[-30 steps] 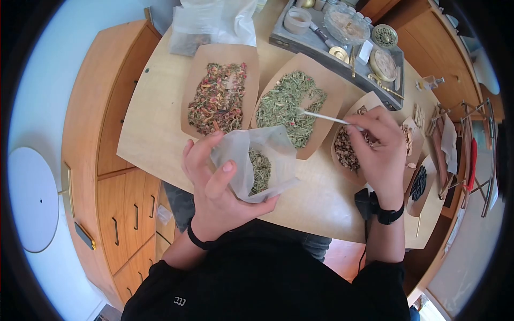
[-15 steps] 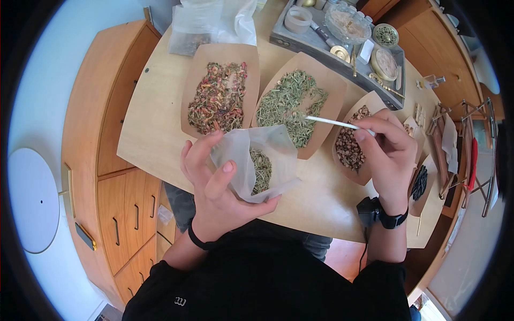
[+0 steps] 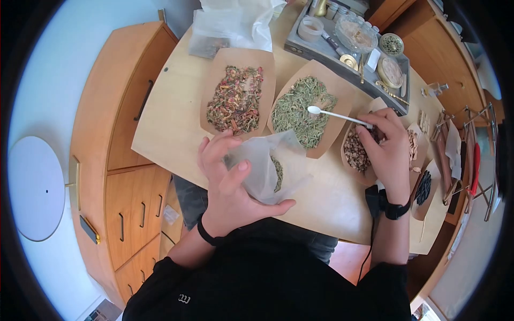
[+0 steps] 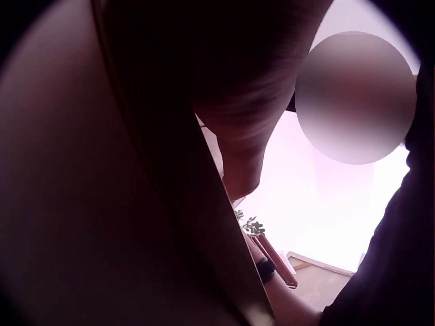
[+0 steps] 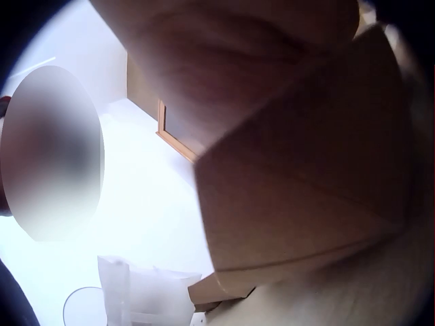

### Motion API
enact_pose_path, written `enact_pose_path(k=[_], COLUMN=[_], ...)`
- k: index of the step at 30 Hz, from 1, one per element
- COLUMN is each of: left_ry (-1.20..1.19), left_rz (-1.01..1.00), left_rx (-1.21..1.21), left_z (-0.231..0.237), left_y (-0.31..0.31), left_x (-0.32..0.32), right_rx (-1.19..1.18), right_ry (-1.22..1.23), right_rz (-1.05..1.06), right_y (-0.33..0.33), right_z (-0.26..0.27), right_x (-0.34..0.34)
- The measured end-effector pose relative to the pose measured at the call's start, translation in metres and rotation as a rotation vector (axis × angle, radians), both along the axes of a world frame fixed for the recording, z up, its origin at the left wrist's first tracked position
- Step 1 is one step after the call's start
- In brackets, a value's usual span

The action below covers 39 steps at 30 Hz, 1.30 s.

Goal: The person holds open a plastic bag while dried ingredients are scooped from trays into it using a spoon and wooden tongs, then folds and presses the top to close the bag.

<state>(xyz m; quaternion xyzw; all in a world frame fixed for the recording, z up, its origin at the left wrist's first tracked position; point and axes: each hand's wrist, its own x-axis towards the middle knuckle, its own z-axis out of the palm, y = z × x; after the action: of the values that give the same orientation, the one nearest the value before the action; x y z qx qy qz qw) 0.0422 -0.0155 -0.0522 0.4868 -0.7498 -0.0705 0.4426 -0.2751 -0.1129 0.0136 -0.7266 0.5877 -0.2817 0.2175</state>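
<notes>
My left hand [image 3: 227, 187] holds a translucent bag [image 3: 259, 168] around its side, thumb toward me. Dried green herbs [image 3: 278, 174] show inside the bag through its open mouth. With thumb and fingers, my right hand [image 3: 390, 147] pinches the handle of a small white spoon [image 3: 340, 115]. The spoon's bowl faces up over a brown paper tray [image 3: 345, 96] of chopped green herbs [image 3: 297, 115]. Under the right hand is another paper tray of brown dried pieces [image 3: 355, 152], partly hidden. The right wrist view shows a paper tray's wall [image 5: 299, 224] close to that hand.
Left of the green herbs stands a paper tray [image 3: 210, 69] of reddish dried petals [image 3: 235, 101]. Behind it lies a plastic bag [image 3: 230, 27]. A grey tray [image 3: 302, 51] with jars and brass pieces fills the back right. Dark sticks [image 3: 423, 187] and a metal rack [image 3: 484, 166] are at the right.
The head view has shifted, moving the scene right. The spoon has turned so its bowl shows plainly above the green herbs. The left hand's bag is tilted, showing less of its contents.
</notes>
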Motion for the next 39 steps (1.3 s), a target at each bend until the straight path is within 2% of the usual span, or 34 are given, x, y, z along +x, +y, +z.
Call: enact_pose_path(k=[3,4,5,6,8,9,10,12,13,15,16,18,19,21,22,24,25,28,30,33,35,36,38,39], left_ry=[0.098,0.095,0.158,0.222,0.217,0.215,0.218,0.272,0.28,0.236,0.24,0.384,0.384,0.918,0.921,0.575,0.662,0.571,0.628,0.559,0.881,0.879,1.052,0.88], left_rz=[-0.02,-0.021,-0.065,-0.11,-0.121,-0.136,-0.147,-0.191,-0.197,-0.223,-0.224,-0.342,-0.337,-0.416,-0.41,-0.424,-0.29,-0.291,-0.224,-0.219,-0.197,-0.19,-0.192,-0.155], left_rx=[-0.067,-0.084,-0.08,-0.074,-0.078,-0.065,-0.073,-0.078,-0.083,-0.063,-0.068,0.065,0.058,0.183,0.174,0.5,0.451,0.452,0.443,0.456,0.506,0.503,0.535,0.55], left_z=[-0.002,-0.006,-0.013,-0.015,-0.017,-0.017,-0.018,-0.021,-0.022,-0.024,-0.026,-0.024,-0.019,-0.006,-0.006,-0.003,0.008,0.009,0.01,0.009,0.002,0.007,0.021,0.015], left_y=[0.0,0.002,0.003,0.005,0.007,0.007,0.008,0.012,0.016,0.023,0.026,0.03,0.032,0.037,0.04,0.046,0.051,0.055,0.059,0.057,0.05,0.046,0.037,0.034], left_x=[0.0,0.001,0.003,0.004,0.007,0.008,0.009,0.008,0.007,0.006,0.009,0.016,0.016,0.014,0.024,0.051,0.046,0.071,0.072,0.087,0.093,0.095,0.099,0.113], right_rx=[-0.151,-0.272,-0.394,-0.411,-0.166,0.058,0.05,0.288,0.286,0.251,0.247,0.206,0.201,0.056,0.053,-0.063,-0.065,0.0,0.049,0.061,0.151,0.239,0.249,0.259], right_ry=[0.05,0.104,0.159,0.156,0.1,0.107,0.112,0.137,0.144,-0.094,-0.089,-0.188,-0.186,-0.278,-0.275,-0.325,-0.325,-0.387,-0.419,-0.389,-0.438,-0.484,-0.559,-0.631], right_rz=[-0.004,-0.022,-0.04,-0.04,0.296,0.366,0.356,0.488,0.481,0.297,0.296,0.133,0.14,0.057,0.066,0.166,0.179,0.175,0.213,0.252,0.224,0.19,0.182,0.164], right_y=[0.006,0.01,0.013,0.019,0.043,0.059,0.072,0.093,0.103,0.119,0.124,0.133,0.138,0.145,0.148,0.149,0.147,0.137,0.136,0.129,0.122,0.118,0.112,0.107], right_z=[0.011,0.019,0.026,0.032,0.042,0.055,0.055,0.046,0.037,0.016,0.01,0.005,0.006,0.01,0.01,0.005,0.002,-0.007,-0.01,-0.008,-0.013,-0.016,-0.019,-0.019], right_x=[0.015,0.021,0.026,0.028,0.029,0.036,0.039,0.044,0.052,0.069,0.075,0.082,0.084,0.086,0.086,0.085,0.082,0.077,0.079,0.09,0.1,0.106,0.124,0.13])
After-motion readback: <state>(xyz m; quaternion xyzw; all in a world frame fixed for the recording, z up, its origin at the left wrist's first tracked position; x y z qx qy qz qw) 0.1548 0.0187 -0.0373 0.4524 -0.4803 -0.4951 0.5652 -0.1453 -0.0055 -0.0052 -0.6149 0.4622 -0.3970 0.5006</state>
